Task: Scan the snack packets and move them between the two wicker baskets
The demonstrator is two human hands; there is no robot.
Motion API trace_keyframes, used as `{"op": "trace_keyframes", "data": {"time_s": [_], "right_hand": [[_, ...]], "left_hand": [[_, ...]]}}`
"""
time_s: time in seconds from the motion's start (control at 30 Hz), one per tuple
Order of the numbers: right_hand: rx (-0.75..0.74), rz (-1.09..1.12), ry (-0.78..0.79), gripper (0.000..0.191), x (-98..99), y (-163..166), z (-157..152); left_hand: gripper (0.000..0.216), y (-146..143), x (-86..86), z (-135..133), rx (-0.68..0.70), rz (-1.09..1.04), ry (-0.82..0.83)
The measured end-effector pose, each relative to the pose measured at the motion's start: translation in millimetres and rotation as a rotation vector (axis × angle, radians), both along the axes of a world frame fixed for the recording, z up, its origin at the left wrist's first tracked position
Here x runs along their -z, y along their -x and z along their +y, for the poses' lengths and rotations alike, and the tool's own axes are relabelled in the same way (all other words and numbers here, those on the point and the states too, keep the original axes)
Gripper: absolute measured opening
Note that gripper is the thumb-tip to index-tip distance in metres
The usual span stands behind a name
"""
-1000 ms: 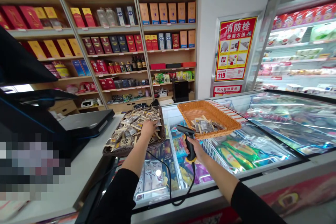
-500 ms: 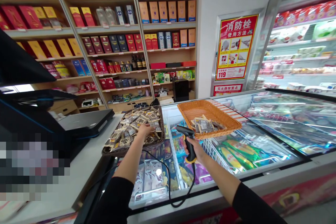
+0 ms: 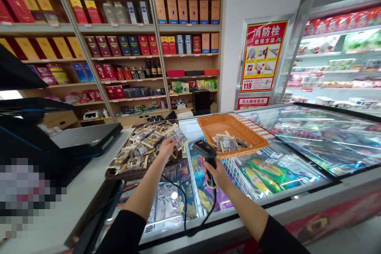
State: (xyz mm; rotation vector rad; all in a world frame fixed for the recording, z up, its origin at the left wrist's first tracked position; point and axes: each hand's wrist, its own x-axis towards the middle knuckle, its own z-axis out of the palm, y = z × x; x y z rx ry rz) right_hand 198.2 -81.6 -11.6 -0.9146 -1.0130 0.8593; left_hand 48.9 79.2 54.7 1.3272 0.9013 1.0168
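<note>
My left hand pinches a small snack packet, lifted just above the right edge of a dark wicker basket heaped with several such packets. My right hand grips the handle of a black barcode scanner, its head turned toward the packet and its cable hanging down over the freezer. An orange wicker basket with a few packets in it sits on the freezer glass, just right of the scanner.
A glass-topped chest freezer full of frozen goods runs to the right. A black till terminal stands on the white counter at left. Shelves of boxed goods line the back wall; a chilled display stands at right.
My left hand has picked a packet out of the dark basket and drawn it right toward the scanner. My right hand has raised the scanner slightly and shifted left.
</note>
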Motion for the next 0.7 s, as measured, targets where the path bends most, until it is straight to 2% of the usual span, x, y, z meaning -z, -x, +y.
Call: {"op": "trace_keyframes", "data": {"time_s": [0.17,0.3,0.57,0.7], "right_hand": [[0.011,-0.192,0.041,0.021,8.0,3,6],[0.033,-0.262,0.063,0.021,11.1,4,10],[0.037,-0.286,0.090,0.021,5.9,6,8],[0.052,-0.183,0.066,0.023,7.7,4,7]], "left_hand": [[0.047,2,5.2,-7,0.100,-0.013,-0.012],[0.045,2,2.6,-11,0.135,-0.026,0.008],[0.040,1,5.1,-9,0.154,-0.024,0.013],[0.039,2,3.5,-11,0.136,0.018,0.002]]}}
